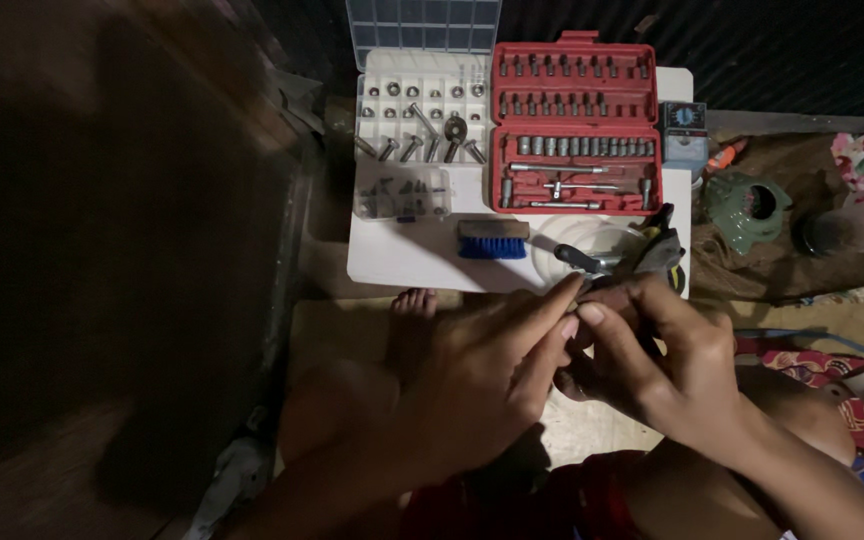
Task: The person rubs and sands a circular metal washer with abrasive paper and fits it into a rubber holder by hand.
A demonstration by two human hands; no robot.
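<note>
Both hands meet at lower centre: left hand (487, 365) and right hand (652, 360) pinch a small dark part (592, 297), mostly hidden, between curled fingertips. Just above, a white tabletop (402, 265) carries a red plastic socket case (575, 128) of metal sockets, a clear compartment box (420, 120) of bolts, and a blue-bristled brush (493, 240).

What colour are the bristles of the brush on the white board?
Blue bristles, on a wooden-looking back; clearest in the head view.

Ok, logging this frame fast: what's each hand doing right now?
Left hand: fingers curled, pinching something small against the other hand; what it is cannot be told.
Right hand: closed around the same small dark item, hidden by the fingers.
</note>
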